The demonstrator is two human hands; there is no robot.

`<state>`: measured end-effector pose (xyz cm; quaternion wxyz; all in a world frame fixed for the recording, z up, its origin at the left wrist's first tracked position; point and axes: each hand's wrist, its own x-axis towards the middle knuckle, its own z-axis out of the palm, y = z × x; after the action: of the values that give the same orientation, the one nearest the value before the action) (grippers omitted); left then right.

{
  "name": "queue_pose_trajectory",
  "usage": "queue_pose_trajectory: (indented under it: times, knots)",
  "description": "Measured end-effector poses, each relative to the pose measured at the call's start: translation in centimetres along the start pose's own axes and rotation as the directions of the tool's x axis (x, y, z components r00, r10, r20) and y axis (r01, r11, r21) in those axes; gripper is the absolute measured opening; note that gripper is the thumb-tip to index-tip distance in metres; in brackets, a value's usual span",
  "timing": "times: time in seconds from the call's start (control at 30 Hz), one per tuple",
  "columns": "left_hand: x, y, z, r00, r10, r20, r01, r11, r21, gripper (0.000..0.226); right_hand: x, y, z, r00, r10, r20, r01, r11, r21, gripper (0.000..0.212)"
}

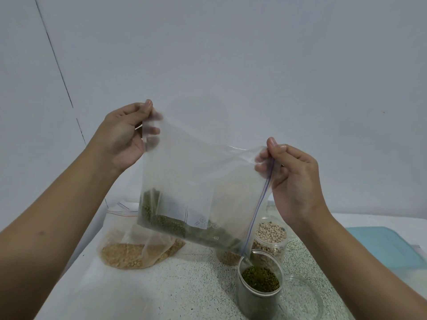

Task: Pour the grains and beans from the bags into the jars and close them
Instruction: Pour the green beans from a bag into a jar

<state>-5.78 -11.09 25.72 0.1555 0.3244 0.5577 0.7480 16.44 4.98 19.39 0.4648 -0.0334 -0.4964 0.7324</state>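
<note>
Left hand (pixel 124 135) and right hand (pixel 295 181) each pinch an upper corner of the bag (pixel 198 176), low corner over the jar (pixel 260 289). Lift your left side slowly so the beans (pixel 161 221) slide in cleanly.

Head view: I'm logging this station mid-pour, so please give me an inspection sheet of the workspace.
Surface: speckled countertop, white at the left.
Job's things: zip bag of green beans tilted, its lower corner over the open jar of green beans; jar of pale beans behind, open; bag of yellow grains lying at left.
Clutter: clear round lid beside the front jar; teal tray at right.
Grippers: left hand pinches the bag's upper corner; right hand pinches its zip edge.
Cables: nothing seen.
Surroundings: plain pale wall.
</note>
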Motion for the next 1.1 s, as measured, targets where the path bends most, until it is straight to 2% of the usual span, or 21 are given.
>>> queue_pose_trajectory:
  times: [0.17, 1.1]
  knots:
    - [0.09, 0.06, 0.00, 1.000, 0.003, -0.009, -0.003, 1.000, 0.006, 0.025, -0.05, 0.00, -0.07, 1.000, 0.005, -0.017, -0.005, 1.000, 0.007, 0.021]
    - [0.33, -0.05, 0.17, 1.000, 0.008, 0.005, -0.008, 1.000, 0.009, 0.024, -0.05, -0.15, -0.09, 0.999, 0.000, -0.034, 0.001, 1.000, 0.012, 0.019]
